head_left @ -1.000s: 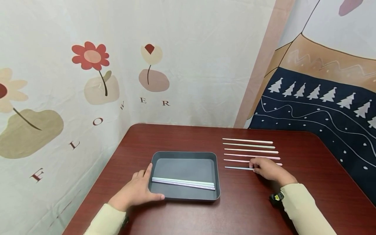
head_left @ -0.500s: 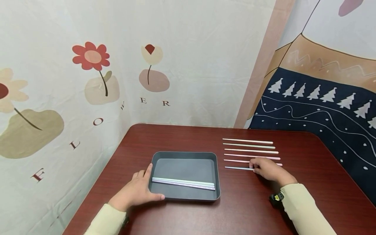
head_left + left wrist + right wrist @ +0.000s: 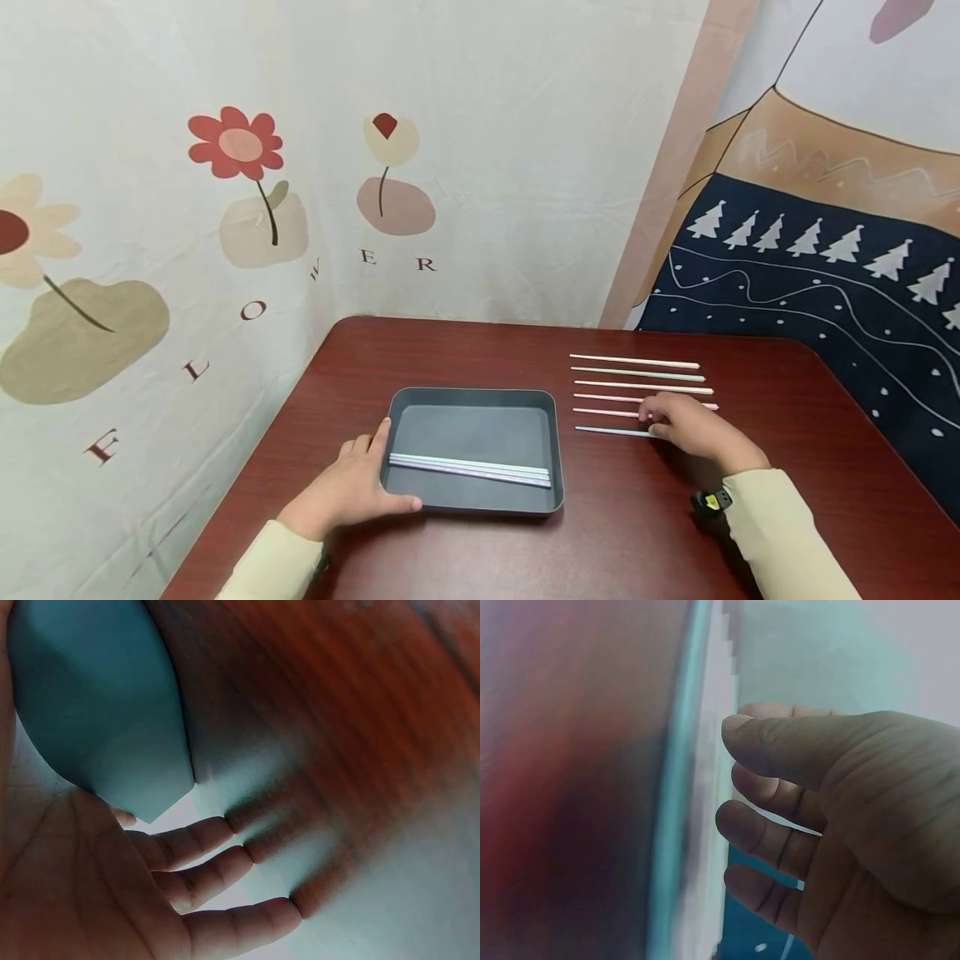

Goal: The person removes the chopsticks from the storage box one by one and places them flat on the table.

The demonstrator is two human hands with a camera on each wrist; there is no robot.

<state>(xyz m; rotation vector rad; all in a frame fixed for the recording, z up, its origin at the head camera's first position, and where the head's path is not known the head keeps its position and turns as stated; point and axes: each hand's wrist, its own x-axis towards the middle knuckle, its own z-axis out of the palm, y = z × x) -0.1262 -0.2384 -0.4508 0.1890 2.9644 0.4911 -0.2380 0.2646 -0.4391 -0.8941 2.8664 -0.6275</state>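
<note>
My left hand (image 3: pixel 348 482) touches the left side of a dark grey tray (image 3: pixel 472 397), its thumb along the front corner. Several pale chopsticks (image 3: pixel 468 469) lie side by side in the tray's front half. To the right, my right hand (image 3: pixel 693 429) hovers low over a row of chopsticks, partly covering the pink chopstick (image 3: pixel 607 412) and the nearest, light blue chopstick (image 3: pixel 611 431). In the right wrist view a gap shows between the blue chopstick (image 3: pixel 676 750) and the loosely bent fingers (image 3: pixel 742 825), which hold nothing. The left wrist view shows the left fingers (image 3: pixel 240 928) extended beside the tray (image 3: pixel 112 697).
More chopsticks, cream (image 3: pixel 633 362), green (image 3: pixel 637 373) and pink among them, lie parallel towards the back right of the red-brown table (image 3: pixel 450 354). Printed cloths (image 3: pixel 510 208) hang behind and beside the table.
My right hand has lifted slightly and moved a little right, its fingers coming away from the light blue chopstick, which stays in place. The left hand and tray have not moved.
</note>
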